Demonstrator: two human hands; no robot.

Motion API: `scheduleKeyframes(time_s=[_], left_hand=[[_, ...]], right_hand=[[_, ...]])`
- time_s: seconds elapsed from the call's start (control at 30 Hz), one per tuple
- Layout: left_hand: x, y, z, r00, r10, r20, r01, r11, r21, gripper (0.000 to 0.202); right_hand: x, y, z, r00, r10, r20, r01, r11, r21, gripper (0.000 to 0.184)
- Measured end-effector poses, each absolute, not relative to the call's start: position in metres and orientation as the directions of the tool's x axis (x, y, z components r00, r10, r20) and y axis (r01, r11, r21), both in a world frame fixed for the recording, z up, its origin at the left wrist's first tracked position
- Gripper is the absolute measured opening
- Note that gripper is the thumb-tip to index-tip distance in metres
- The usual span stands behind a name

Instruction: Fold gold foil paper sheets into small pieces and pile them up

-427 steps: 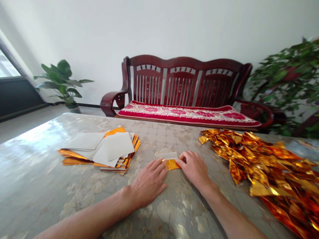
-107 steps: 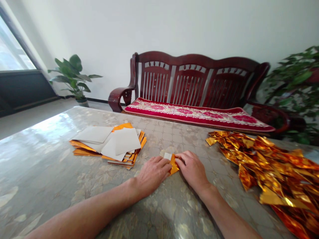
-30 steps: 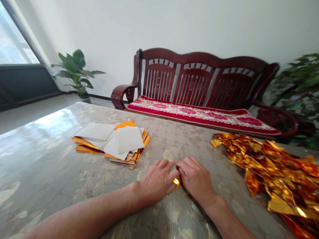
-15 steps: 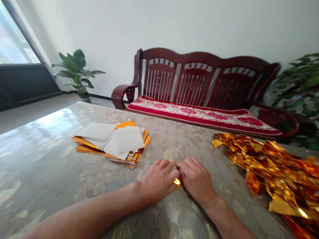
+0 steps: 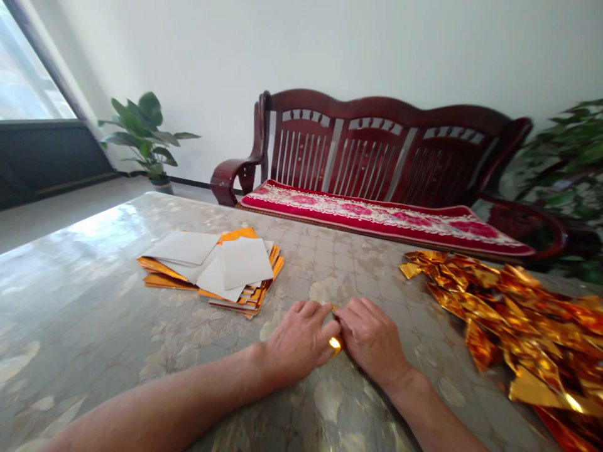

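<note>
My left hand (image 5: 296, 342) and my right hand (image 5: 372, 339) rest side by side on the table (image 5: 94, 326), fingers curled and pressed together over a small folded piece of gold foil paper (image 5: 335, 343). Only a shiny gold corner of it shows between the two hands; the rest is hidden under my fingers. A stack of flat gold sheets with white backs (image 5: 214, 270) lies to the left, beyond my left hand. A heap of folded gold foil pieces (image 5: 513, 314) lies to the right of my right hand.
The table has a glossy patterned cover. Behind it stands a dark red wooden bench (image 5: 377, 150) with a red cushion (image 5: 377, 216). A potted plant (image 5: 146, 141) stands at the back left, leafy greenery (image 5: 570, 163) at the right, a window at far left.
Over the last second the hands have hardly moved. Compared with several seconds ago, they have closed together over the gold piece, which now shows far less.
</note>
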State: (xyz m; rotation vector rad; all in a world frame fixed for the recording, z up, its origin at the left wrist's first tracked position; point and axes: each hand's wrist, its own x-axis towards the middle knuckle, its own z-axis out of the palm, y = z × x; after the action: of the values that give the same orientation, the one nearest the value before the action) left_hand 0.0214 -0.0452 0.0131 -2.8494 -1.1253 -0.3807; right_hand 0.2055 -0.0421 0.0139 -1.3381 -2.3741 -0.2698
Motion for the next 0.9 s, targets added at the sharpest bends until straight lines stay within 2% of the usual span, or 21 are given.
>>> scheduleKeyframes(time_s=[0.63, 0.9], left_hand=[[0.0191, -0.0427, 0.0163, 0.717, 0.657, 0.234, 0.666, -0.744, 0.046, 0.022], [0.0195, -0.0421, 0.0144, 0.723, 0.650, 0.233, 0.664, -0.747, 0.027, 0.023]], right_hand=[[0.2069, -0.0404, 0.0132, -0.446, 0.802, 0.398, 0.848, 0.521, -0.099, 0.023], [0.2067, -0.0428, 0.0169, -0.450, 0.827, 0.336, 0.861, 0.502, -0.083, 0.020]])
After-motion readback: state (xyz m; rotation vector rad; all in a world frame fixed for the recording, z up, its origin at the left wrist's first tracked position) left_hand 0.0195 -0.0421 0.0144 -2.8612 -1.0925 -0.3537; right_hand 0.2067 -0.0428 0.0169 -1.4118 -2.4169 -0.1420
